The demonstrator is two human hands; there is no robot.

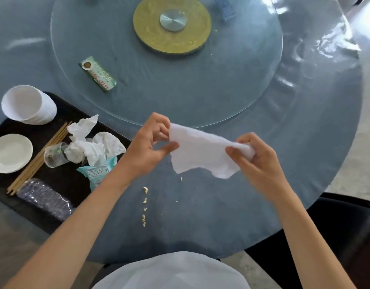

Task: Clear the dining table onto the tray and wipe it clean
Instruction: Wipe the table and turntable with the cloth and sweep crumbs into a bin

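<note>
Two hands hold a white cloth (203, 151) stretched above the table's (200, 215) near edge, both forearms reaching in from the bottom corners. Left hand (150, 142) pinches the cloth's left end, thumb under, fingers curled over the top. Right hand (257, 157) grips the right end, cloth bunched inside curled fingers, thumb pointing left across it. Cloth hangs slack between them, lower edge loose, not touching the tabletop. Crumbs (145, 203) lie in a short line on the table below the left wrist, a few more near the cloth's lower edge. Black tray (61, 180) sits at the left edge, holding stacked white bowls (28, 104), a small plate (11, 153), chopsticks (38, 159), a tipped clear cup (55, 155), crumpled tissues (90, 142), a teal wrapper (96, 170) and clear packaging (44, 199). Green box (97, 73) lies on the glass turntable (242, 80), near its left rim.
</note>
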